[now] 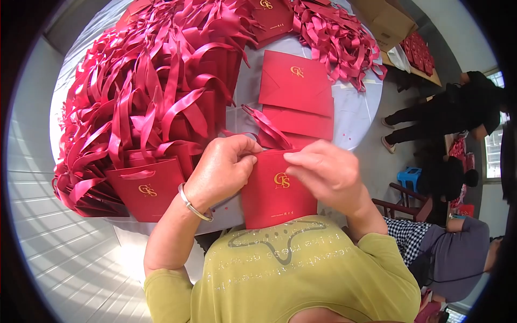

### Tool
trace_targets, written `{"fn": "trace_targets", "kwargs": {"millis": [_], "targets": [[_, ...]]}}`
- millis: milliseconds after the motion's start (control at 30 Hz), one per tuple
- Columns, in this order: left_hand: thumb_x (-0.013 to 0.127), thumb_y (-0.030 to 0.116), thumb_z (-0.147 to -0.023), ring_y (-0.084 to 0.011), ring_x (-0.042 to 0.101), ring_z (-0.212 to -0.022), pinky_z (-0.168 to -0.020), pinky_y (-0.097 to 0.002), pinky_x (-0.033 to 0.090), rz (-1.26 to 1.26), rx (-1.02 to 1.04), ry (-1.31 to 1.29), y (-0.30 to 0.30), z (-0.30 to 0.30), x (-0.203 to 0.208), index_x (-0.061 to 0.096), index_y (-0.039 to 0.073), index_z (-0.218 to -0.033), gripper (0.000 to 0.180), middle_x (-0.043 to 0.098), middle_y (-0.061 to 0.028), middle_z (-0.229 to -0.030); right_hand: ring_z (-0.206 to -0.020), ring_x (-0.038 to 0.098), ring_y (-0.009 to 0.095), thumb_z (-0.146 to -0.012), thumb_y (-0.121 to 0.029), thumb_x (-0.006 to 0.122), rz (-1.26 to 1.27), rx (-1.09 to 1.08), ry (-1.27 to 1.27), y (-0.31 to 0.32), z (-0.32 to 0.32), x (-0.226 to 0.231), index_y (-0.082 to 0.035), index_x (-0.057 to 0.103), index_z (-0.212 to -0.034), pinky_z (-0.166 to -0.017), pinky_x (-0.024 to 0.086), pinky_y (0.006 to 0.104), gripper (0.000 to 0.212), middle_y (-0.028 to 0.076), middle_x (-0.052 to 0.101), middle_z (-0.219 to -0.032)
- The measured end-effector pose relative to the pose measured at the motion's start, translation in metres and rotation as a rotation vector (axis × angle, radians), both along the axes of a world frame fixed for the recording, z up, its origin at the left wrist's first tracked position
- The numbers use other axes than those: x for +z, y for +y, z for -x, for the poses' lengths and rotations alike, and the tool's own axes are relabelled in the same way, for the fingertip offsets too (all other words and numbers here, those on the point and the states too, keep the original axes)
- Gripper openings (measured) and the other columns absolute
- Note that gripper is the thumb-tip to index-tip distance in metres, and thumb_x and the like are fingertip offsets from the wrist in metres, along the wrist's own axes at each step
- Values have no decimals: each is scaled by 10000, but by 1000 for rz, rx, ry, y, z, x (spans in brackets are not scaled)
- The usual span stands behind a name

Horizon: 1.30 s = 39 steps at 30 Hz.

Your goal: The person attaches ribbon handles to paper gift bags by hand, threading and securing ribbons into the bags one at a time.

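A small red paper gift bag (279, 202) with a gold emblem stands upright against my front at the table's edge. My left hand (229, 164), a bangle on its wrist, is closed at the bag's upper left, thumb and forefinger pinching its top edge. On the upper right, my right hand (326, 169) has its thumb and fingers pinched together at the same edge. A glossy pink-red ribbon (269, 129) rises behind the bag's mouth. Whether its ends are in my fingers is hidden. Just beyond lie flat red bags (296, 81), overlapping in a stack.
Many ribboned red bags (145, 196) crowd the left of the round, plastic-covered table (353, 121). Loose ribbons (339, 46) are heaped at the far right. A cardboard box (385, 24) sits on another table beyond. People, a blue stool (410, 176) and a wooden chair (406, 207) are to the right.
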<state>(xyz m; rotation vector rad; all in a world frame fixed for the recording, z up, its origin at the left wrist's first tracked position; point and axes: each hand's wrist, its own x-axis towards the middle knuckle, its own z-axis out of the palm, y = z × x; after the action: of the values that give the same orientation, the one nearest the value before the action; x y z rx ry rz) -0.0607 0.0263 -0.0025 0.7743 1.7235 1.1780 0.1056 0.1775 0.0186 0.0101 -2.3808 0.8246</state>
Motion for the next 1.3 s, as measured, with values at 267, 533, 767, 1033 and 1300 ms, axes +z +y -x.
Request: {"fn": "trace_targets", "kwargs": {"millis": [267, 533, 767, 1033, 1300], "targets": [[507, -54, -919, -91, 576, -566, -542, -281, 477, -79, -76, 220, 0, 6, -2, 668, -60, -990, 176, 608, -65, -663, -705, 666, 239, -717, -33, 824, -89, 30, -34, -10, 12, -29, -50, 663, -838, -613, 550, 346, 203, 67, 665, -787], [535, -47, -874, -217, 658, -696, -674, -334, 520, -194, -107, 471, -3, 6, -11, 644, -59, -968, 144, 662, -190, -767, -700, 669, 243, -719, -2, 800, -72, 4, -92, -15, 12, -25, -40, 687, -858, -615, 555, 345, 183, 75, 661, -792], [557, -36, -875, -179, 649, -719, -688, -328, 523, -190, -102, 389, -4, 6, -11, 638, -67, -965, 125, 671, -175, -777, -693, 668, 244, -713, 11, 779, -71, 7, -51, -19, 19, -29, -39, 679, -854, -612, 553, 338, 180, 81, 654, -792], [558, -32, -876, -152, 630, -716, -679, -320, 519, -176, -107, 377, -3, 6, -9, 645, -67, -970, 133, 659, -161, -756, -703, 659, 232, -730, -9, 756, -180, 29, -51, -20, 23, -25, -36, 647, -833, -623, 553, 327, 153, 78, 645, -793], [564, -28, -867, -199, 647, -693, -670, -344, 521, -173, -90, 420, -3, 2, -10, 656, -56, -964, 136, 660, -176, -756, -666, 654, 259, -709, 35, 769, -254, 9, -93, -27, 21, -23, -16, 643, -847, -590, 539, 350, 194, 90, 637, -755]]}}
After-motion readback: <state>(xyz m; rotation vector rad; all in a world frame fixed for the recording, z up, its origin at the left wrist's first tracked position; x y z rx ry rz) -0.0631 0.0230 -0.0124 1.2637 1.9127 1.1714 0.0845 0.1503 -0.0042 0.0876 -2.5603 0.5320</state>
